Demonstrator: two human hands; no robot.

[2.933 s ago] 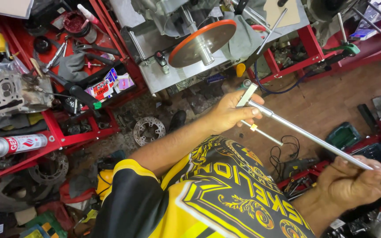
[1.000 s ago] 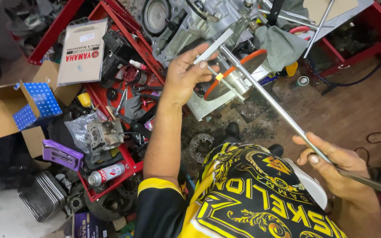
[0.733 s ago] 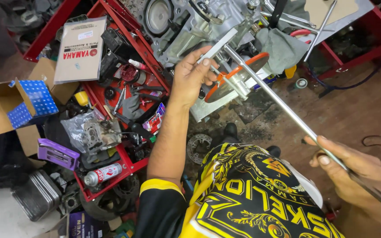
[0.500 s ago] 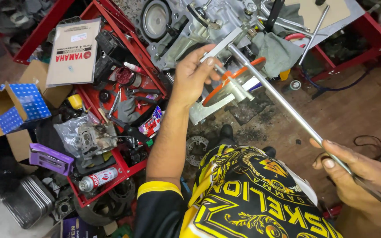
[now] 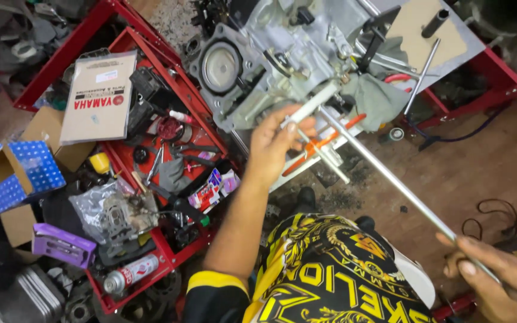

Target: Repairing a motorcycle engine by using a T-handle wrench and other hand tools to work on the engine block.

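The left hand (image 5: pixel 279 140), near the centre of the frame, pinches a small flat metal piece (image 5: pixel 309 106) between thumb and fingers, holding it against the top end of a long metal rod (image 5: pixel 390 179). The right hand (image 5: pixel 498 278), at the lower right corner, is closed around the rod's lower end. The rod runs diagonally between the two hands, its tip just below the grey engine casing (image 5: pixel 270 60) at the upper middle. Compared with a few seconds ago, both hands and the rod have lifted from low over the wooden floor to the engine — the metal piece now sits right at the casing's edge. An orange-rimmed part (image 5: pixel 324 143) shows just behind the rod. At the left, a red metal tray (image 5: pixel 207 125) holds loose tools and parts, with a flat cardboard box (image 5: pixel 97 98) lying across its upper end; a spray can (image 5: pixel 130 276) lies in the lower tray — beside an open carton (image 5: pixel 7 173) at the far left.
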